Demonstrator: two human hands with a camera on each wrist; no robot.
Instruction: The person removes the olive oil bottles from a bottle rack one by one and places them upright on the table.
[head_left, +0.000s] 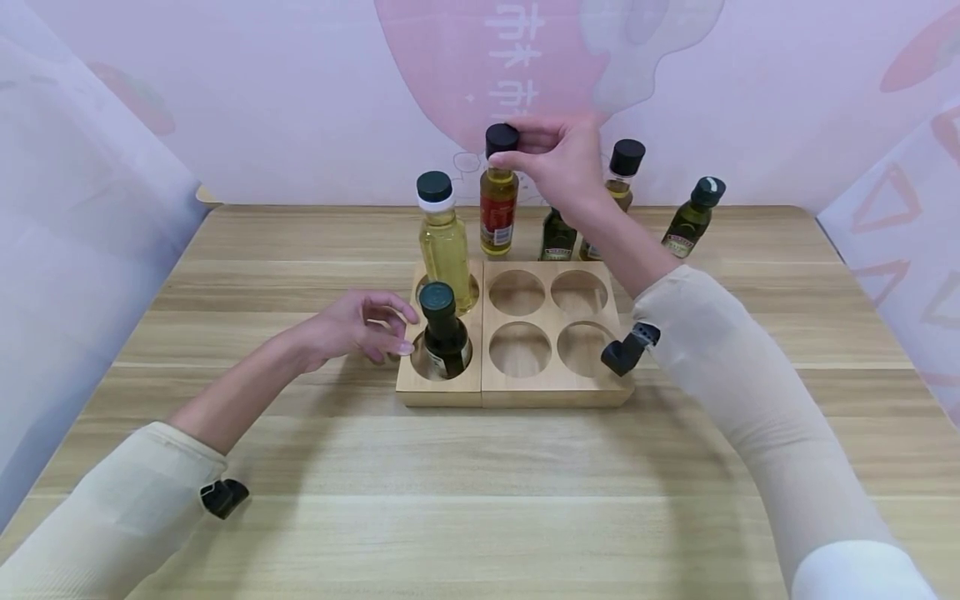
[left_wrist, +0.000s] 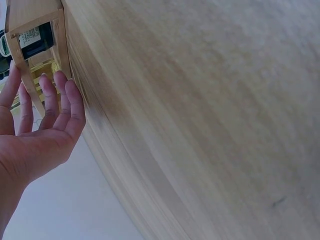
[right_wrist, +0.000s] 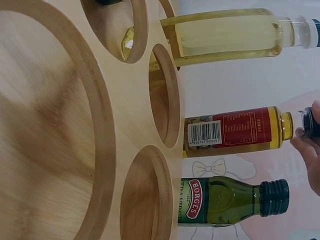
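Note:
My right hand (head_left: 564, 162) pinches the black cap of an oil bottle (head_left: 498, 208) with a red label, upright behind the wooden rack (head_left: 517, 392). In the right wrist view only fingertips (right_wrist: 311, 155) show at that cap. Loosely bent, the fingers of my left hand (head_left: 352, 327) lie at the rack's left edge, beside a small dark bottle (head_left: 446, 333) in the front left hole. The left wrist view shows this hand (left_wrist: 45, 130) holding nothing. A taller bottle of pale yellow oil (head_left: 446, 250) stands in the back left hole.
Behind the rack stand a green Borges bottle (right_wrist: 220, 201), partly covered by my right arm in the head view, and a black-capped oil bottle (head_left: 619, 179). Another dark green bottle (head_left: 690, 218) is at the right. A printed cloth (head_left: 300, 108) hangs behind the table (head_left: 480, 500).

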